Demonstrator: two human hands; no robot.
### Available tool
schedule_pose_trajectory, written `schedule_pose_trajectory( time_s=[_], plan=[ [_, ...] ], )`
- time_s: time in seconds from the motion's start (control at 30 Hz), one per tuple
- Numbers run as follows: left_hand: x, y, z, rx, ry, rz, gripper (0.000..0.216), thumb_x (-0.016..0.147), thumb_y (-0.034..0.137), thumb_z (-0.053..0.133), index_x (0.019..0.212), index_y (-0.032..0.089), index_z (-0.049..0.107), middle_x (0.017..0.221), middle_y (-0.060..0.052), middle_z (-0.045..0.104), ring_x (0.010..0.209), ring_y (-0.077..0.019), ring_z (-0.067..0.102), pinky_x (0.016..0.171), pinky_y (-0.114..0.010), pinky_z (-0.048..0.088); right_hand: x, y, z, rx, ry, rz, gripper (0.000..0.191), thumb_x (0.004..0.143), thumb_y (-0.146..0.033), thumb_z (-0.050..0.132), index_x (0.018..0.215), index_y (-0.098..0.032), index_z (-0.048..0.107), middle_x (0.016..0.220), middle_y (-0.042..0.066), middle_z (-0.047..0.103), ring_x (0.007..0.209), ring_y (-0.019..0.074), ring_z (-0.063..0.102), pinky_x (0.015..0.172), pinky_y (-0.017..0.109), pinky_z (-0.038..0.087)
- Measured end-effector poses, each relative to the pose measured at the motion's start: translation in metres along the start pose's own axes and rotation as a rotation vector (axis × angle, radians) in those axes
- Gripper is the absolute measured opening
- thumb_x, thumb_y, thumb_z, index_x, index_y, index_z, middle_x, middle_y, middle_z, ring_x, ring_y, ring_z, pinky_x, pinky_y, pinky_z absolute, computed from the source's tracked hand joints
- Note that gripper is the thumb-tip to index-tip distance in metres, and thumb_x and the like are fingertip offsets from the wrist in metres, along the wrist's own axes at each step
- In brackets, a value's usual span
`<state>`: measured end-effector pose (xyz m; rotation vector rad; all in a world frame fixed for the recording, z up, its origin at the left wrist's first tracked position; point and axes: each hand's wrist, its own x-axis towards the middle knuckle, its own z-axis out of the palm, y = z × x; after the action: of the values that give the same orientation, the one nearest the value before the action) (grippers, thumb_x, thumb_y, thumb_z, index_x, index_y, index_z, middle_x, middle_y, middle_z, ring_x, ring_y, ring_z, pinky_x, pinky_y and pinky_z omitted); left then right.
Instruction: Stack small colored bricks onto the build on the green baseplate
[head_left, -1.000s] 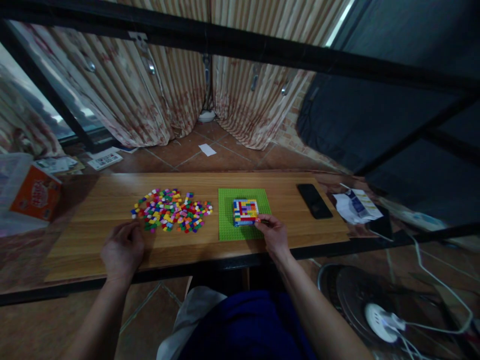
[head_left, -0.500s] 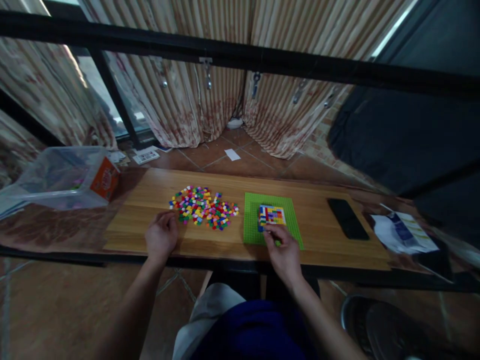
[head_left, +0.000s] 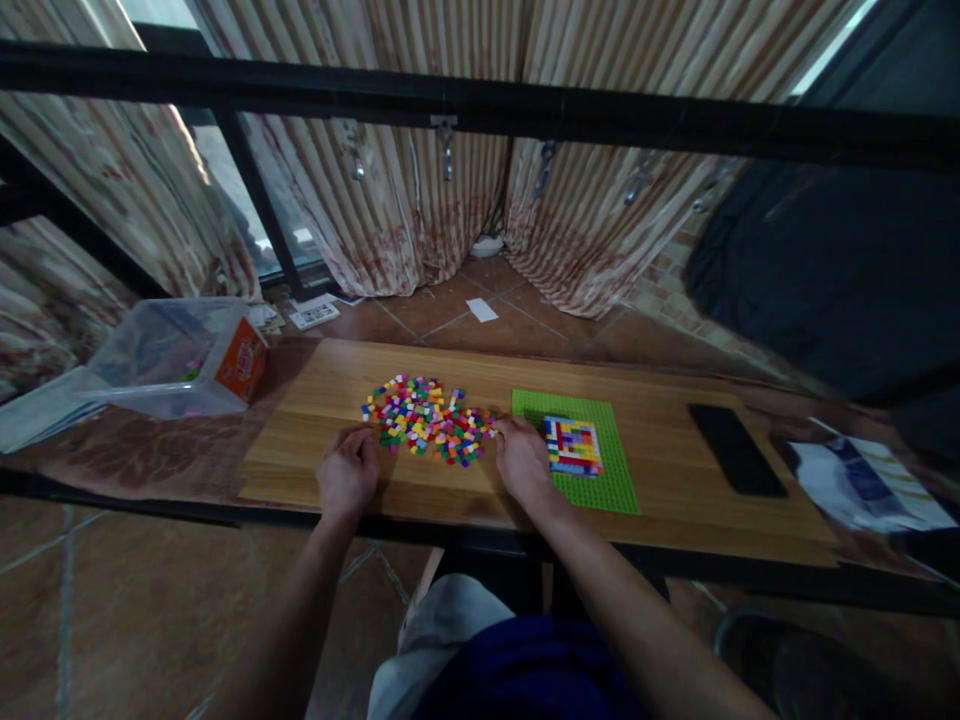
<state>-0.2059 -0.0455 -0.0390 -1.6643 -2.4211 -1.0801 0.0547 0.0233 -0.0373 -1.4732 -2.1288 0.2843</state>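
Observation:
A spread-out pile of small coloured building bricks (head_left: pixel 427 418) lies on the wooden board. My left hand (head_left: pixel 349 470) rests at the pile's near left side with its fingers curled in; whatever they may hold is hidden. At the pile's right edge is my right hand (head_left: pixel 523 455), its thumb and fingertips pinched together beside the outermost bricks. Too little shows there to tell whether a brick is between them. Just right of that hand, a multicoloured block of joined bricks (head_left: pixel 574 446) sits on a green studded baseplate (head_left: pixel 619 470), whose left part the hand partly covers.
A clear plastic box (head_left: pixel 176 375) with an orange label stands left of the wooden board (head_left: pixel 292 440). A black phone (head_left: pixel 737 450) lies on the board's right part. Farther right is a crumpled white and blue packet (head_left: pixel 862 480). A dark rail (head_left: pixel 480 95) crosses above.
My right hand has moved left from the brick block to the right edge of the pile, uncovering the block's front. My left hand stays by the pile. The view has shifted slightly.

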Motion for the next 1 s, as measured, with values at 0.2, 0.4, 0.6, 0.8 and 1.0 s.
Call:
schedule_pose_trajectory(
  time_s=[0.2, 0.4, 0.6, 0.8, 1.0],
  plan=[
    [0.001, -0.001, -0.001, 0.008, 0.006, 0.015, 0.031, 0.087, 0.031, 0.046, 0.094, 0.017, 0.072, 0.104, -0.011, 0.072, 0.094, -0.023, 0.067, 0.084, -0.033, 0.052, -0.004, -0.013, -0.009, 0.025, 0.012, 0.023, 0.03, 0.089, -0.009, 0.043, 0.093, -0.021, 0.071, 0.088, 0.008, 0.067, 0.085, 0.0215, 0.059, 0.08, 0.033, 0.048],
    [0.002, -0.001, -0.001, 0.02, 0.012, 0.034, 0.03, 0.087, 0.033, 0.046, 0.092, 0.018, 0.072, 0.104, -0.01, 0.072, 0.092, -0.0221, 0.067, 0.082, -0.032, 0.051, -0.036, -0.028, -0.045, 0.176, 0.098, 0.051, 0.026, 0.091, -0.015, 0.046, 0.099, -0.022, 0.071, 0.092, 0.007, 0.067, 0.088, 0.0206, 0.063, 0.081, 0.033, 0.05],
    [0.003, 0.0, -0.003, 0.04, 0.007, 0.038, 0.03, 0.087, 0.033, 0.047, 0.093, 0.018, 0.071, 0.106, -0.01, 0.072, 0.094, -0.0226, 0.068, 0.082, -0.032, 0.052, -0.075, 0.007, -0.081, 0.227, 0.228, 0.175, 0.021, 0.091, -0.023, 0.05, 0.098, -0.021, 0.07, 0.096, 0.007, 0.07, 0.088, 0.021, 0.065, 0.082, 0.036, 0.052],
    [0.005, -0.003, -0.001, 0.064, -0.001, 0.052, 0.029, 0.086, 0.032, 0.048, 0.093, 0.017, 0.071, 0.106, -0.011, 0.071, 0.093, -0.0233, 0.068, 0.082, -0.032, 0.052, -0.089, 0.048, -0.096, 0.188, 0.278, 0.257, 0.022, 0.092, -0.028, 0.051, 0.098, -0.021, 0.071, 0.097, 0.008, 0.07, 0.088, 0.0217, 0.065, 0.08, 0.037, 0.053],
    [0.005, -0.002, -0.001, 0.09, 0.009, 0.039, 0.031, 0.086, 0.033, 0.049, 0.096, 0.016, 0.073, 0.104, -0.01, 0.072, 0.09, -0.0229, 0.068, 0.078, -0.032, 0.051, -0.085, 0.058, -0.088, 0.166, 0.279, 0.221, 0.025, 0.093, -0.029, 0.049, 0.096, -0.021, 0.073, 0.099, 0.009, 0.067, 0.093, 0.0218, 0.063, 0.086, 0.038, 0.053]
  ],
)
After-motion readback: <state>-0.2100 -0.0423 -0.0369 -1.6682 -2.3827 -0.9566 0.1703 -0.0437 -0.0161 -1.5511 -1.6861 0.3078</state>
